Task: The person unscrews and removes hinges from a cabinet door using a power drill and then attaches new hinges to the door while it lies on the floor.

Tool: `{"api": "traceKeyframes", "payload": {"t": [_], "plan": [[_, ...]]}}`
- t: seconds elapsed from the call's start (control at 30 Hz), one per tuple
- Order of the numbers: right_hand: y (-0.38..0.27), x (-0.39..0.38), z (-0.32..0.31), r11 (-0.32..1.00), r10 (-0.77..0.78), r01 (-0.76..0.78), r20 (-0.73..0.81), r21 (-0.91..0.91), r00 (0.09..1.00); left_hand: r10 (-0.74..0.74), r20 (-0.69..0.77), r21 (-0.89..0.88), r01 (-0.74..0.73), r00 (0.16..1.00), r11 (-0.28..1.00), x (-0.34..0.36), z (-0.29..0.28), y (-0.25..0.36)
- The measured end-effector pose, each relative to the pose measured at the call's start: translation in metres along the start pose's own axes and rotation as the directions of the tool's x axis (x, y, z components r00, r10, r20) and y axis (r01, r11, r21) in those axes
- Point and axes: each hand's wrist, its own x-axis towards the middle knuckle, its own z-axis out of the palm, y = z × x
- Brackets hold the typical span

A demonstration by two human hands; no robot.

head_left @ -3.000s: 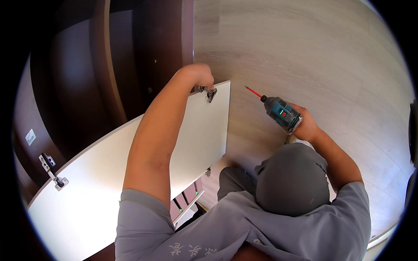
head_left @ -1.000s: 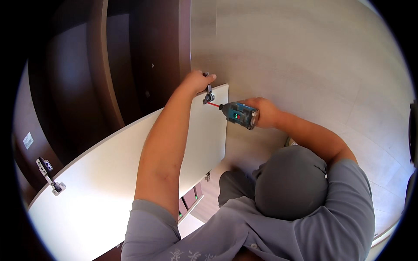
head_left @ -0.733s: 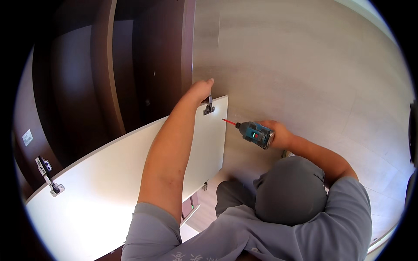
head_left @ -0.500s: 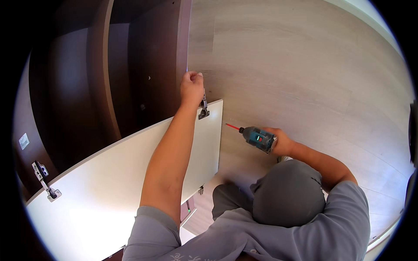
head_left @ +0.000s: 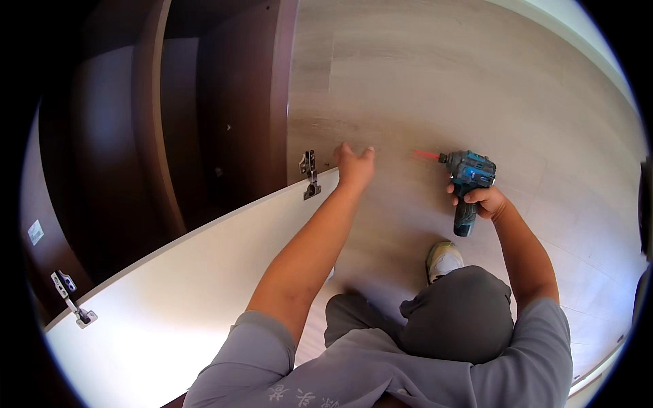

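My right hand [head_left: 488, 201] is wrapped around the grip of a teal-and-black cordless driver [head_left: 472, 168]. Its long red bit [head_left: 426, 155] points left, toward my other hand. My left hand [head_left: 356, 170] is in the air just past the corner of a white door panel [head_left: 204, 279], thumb and fingers apart, with nothing visible in it. Close to its left, a metal hinge [head_left: 311, 178] is fixed near the panel's right end and sticks up past the edge. A second hinge [head_left: 73, 299] is on the panel's far left, its arm raised.
A dark brown cabinet [head_left: 238, 102] with upright dividers stands behind the panel at the left. Wood-look floor [head_left: 422, 75] stretches to the right, up to a pale strip along the wall. My shoe [head_left: 443, 258] and bent knee [head_left: 459, 313] are below the driver.
My left hand has left the spot above the right hinge and moved right, its fingers now apart. The driver has moved up and right and is turned so its grip shows.
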Motion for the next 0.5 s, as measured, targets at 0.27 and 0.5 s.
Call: {"api": "traceKeyframes", "payload": {"t": [0.27,0.5], "plan": [[-0.007,0.005,0.000,1.000,0.019,-0.019,-0.001,0.025,1.000,-0.650,-0.060,-0.484,0.547,0.758,0.683,0.069,-0.019,0.022],[-0.002,0.012,-0.005,0.998,0.053,-0.052,-0.017,0.045,0.998,-0.764,0.242,-0.699,0.653,0.598,0.290,0.117,-0.013,-0.003]]}}
